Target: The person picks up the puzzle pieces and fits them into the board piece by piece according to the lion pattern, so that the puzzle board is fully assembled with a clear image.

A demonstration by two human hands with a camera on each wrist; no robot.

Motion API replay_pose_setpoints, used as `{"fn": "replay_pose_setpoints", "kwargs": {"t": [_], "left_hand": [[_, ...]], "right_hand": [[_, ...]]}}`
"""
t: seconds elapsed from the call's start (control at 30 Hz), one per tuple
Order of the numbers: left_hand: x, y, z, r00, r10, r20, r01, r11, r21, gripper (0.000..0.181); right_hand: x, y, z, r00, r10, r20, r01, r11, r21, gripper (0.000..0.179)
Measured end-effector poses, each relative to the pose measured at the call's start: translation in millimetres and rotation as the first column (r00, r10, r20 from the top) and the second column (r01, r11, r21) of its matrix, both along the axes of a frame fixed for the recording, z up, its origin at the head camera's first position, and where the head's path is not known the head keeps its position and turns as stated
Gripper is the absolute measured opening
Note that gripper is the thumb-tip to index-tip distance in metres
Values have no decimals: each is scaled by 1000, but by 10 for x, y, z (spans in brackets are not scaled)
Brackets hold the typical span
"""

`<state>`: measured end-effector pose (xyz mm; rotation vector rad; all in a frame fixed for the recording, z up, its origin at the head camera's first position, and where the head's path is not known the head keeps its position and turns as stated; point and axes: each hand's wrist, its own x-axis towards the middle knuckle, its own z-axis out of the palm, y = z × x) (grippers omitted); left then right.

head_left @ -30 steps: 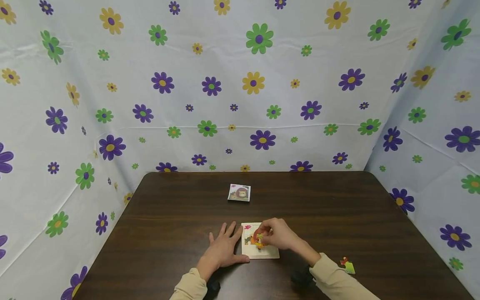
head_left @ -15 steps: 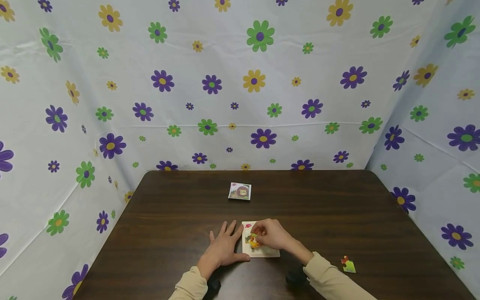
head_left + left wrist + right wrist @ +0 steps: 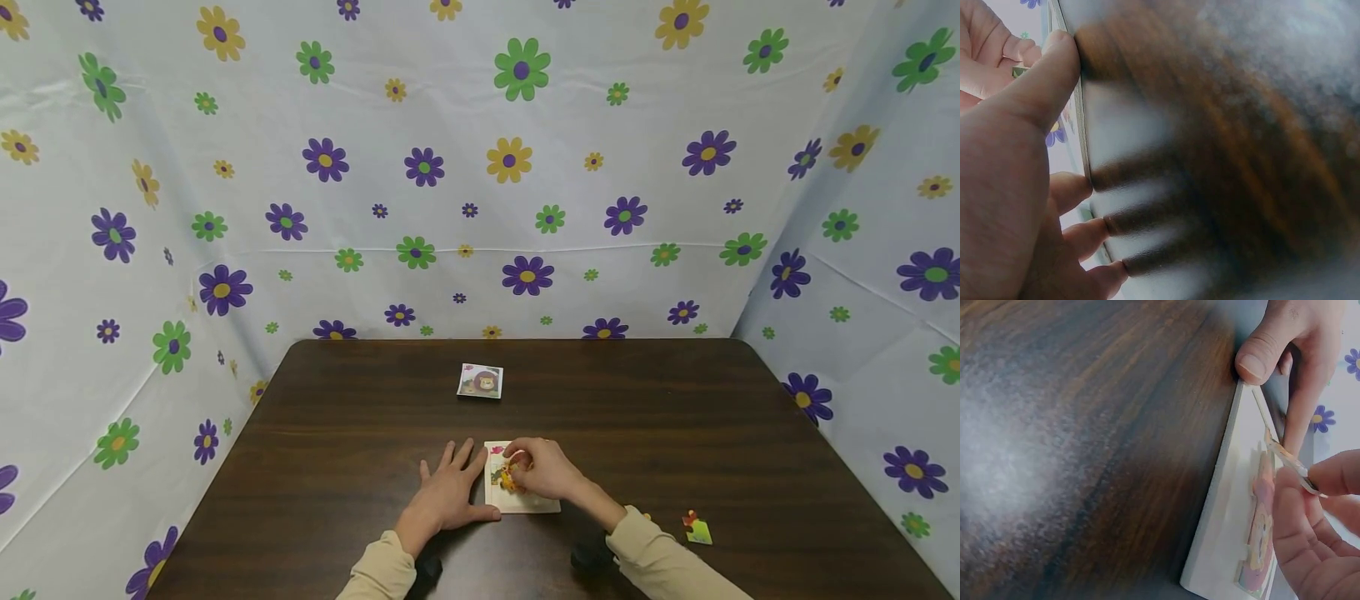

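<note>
A pale puzzle board lies on the table with a picture partly filled in; in the right wrist view, fitted puzzle pieces show a lion. My right hand pinches a thin puzzle piece between thumb and fingers. That piece is tilted over the board, one end close to its surface. My left hand rests on the table with fingers spread, its thumb and fingertips along the board's left edge. In the left wrist view, the left thumb touches that edge.
Beyond the board lies a square picture card with a lion. A loose green and red puzzle piece is on the right, near my right sleeve. A yellow bit peeks out by that sleeve. Flowered cloth surrounds the dark table.
My right hand has shifted slightly left over the board, and the piece in it has turned. The left hand has stayed still. A yellow bit has come into view beside the right sleeve.
</note>
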<state>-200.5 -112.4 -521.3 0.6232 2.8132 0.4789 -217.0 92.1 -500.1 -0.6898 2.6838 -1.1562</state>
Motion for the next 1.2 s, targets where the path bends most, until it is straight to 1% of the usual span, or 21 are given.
{"fn": "replay_pose_setpoints", "kwargs": {"t": [0.07, 0.13, 0.33, 0.47, 0.53, 0.6, 0.73, 0.77, 0.87, 0.97, 1.07, 1.2], "left_hand": [[-3, 0, -1, 1000, -1, -1, 1, 1000, -3, 95], [-7, -1, -5, 1000, -1, 3, 1, 1000, -3, 95], [-20, -1, -16, 1000, 4, 6, -4, 1000, -4, 95], [-17, 2, -14, 1000, 4, 10, -4, 1000, -8, 95], [-14, 5, -10, 1000, 3, 10, -3, 1000, -8, 95], [-10, 8, -1, 1000, 2, 9, -2, 1000, -10, 95], [-3, 9, 19, 1000, -1, 10, 1, 1000, -9, 95], [-1, 8, 21, 1000, -1, 11, 1, 1000, -8, 95], [3, 6, 24, 1000, -1, 15, 1, 1000, -5, 95], [5, 5, 22, 1000, -1, 14, 1, 1000, -4, 95], [4, 5, 21, 1000, 0, 11, 0, 1000, -5, 95], [2, 3, 18, 1000, 1, 8, -1, 1000, -4, 95]], "right_hand": [[2, 3, -6, 1000, -2, -11, 2, 1000, 0, 19], [4, 7, -13, 1000, -6, -5, 6, 1000, -12, 20], [10, 17, -33, 998, -39, 44, 40, 999, -31, 10], [13, 21, -39, 998, -47, 48, 49, 998, -45, 4], [13, 23, -44, 997, -48, 53, 51, 997, -57, 6], [13, 24, -44, 998, -47, 42, 49, 997, -61, 8], [14, 23, -58, 1000, -24, 16, 24, 999, -47, 14], [16, 24, -63, 1000, -15, 20, 16, 999, -48, 16], [23, 22, -77, 998, -3, 62, 7, 998, -70, 15], [38, 19, -82, 991, -5, 134, 20, 994, -109, 9], [55, 5, -83, 985, -16, 174, 39, 991, -132, 4], [78, -23, -102, 980, -38, 194, 65, 989, -133, 4]]}}
